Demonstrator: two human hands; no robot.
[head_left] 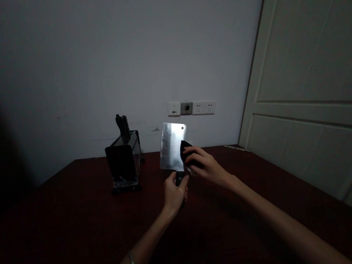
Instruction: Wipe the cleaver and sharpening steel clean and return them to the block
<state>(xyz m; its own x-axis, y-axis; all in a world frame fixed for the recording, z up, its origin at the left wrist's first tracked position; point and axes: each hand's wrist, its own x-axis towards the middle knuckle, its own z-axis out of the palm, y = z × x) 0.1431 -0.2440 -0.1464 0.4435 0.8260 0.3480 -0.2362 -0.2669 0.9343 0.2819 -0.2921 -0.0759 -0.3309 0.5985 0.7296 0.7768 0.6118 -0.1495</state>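
Note:
A cleaver (172,146) with a broad shiny blade stands upright above the table, its black handle at the bottom. Fingers of my left hand (173,192) are wrapped round that handle. At the blade's right edge, my right hand (206,166) grips a black pad (184,152); whether it is cloth or sponge I cannot tell. The pad appears to touch the blade and covers part of its right side. A small hole shows in the blade's upper right corner, and smudges run along its left side.
A knife block (121,163) with black-handled tools (122,126) in it stands left of the cleaver on the dark red table (93,219). Behind are a grey wall (117,48) and wall sockets (203,107). A white panelled door (314,85) borders the right.

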